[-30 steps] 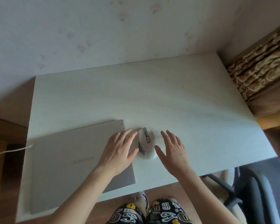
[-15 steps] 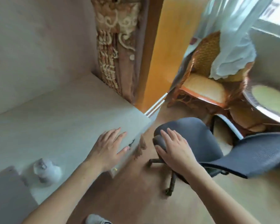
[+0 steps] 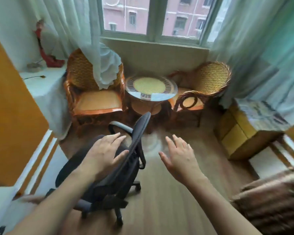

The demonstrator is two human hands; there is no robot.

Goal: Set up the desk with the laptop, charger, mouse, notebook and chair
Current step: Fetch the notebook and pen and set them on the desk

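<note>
A dark grey office chair [image 3: 109, 182] on castors stands on the wooden floor in the lower middle of the head view, its mesh back [image 3: 140, 131] seen edge-on. My left hand [image 3: 105, 153] hovers open over the seat, just left of the back. My right hand [image 3: 180, 156] is open over the floor, to the right of the back, holding nothing. A corner of the white desk [image 3: 0, 200] shows at the lower left. Laptop, mouse, charger and notebook are out of view.
Two wicker armchairs [image 3: 92, 92] [image 3: 205, 89] flank a small round glass-topped table [image 3: 151, 89] under the window. A yellow box [image 3: 241, 131] sits at the right, a brown patterned fabric [image 3: 275, 206] at the lower right, and an orange panel [image 3: 10, 116] at the left.
My view has swung right, from the desk with laptop and mouse to the window corner. Both hands left the desk and now reach out on either side of the office chair's back.
</note>
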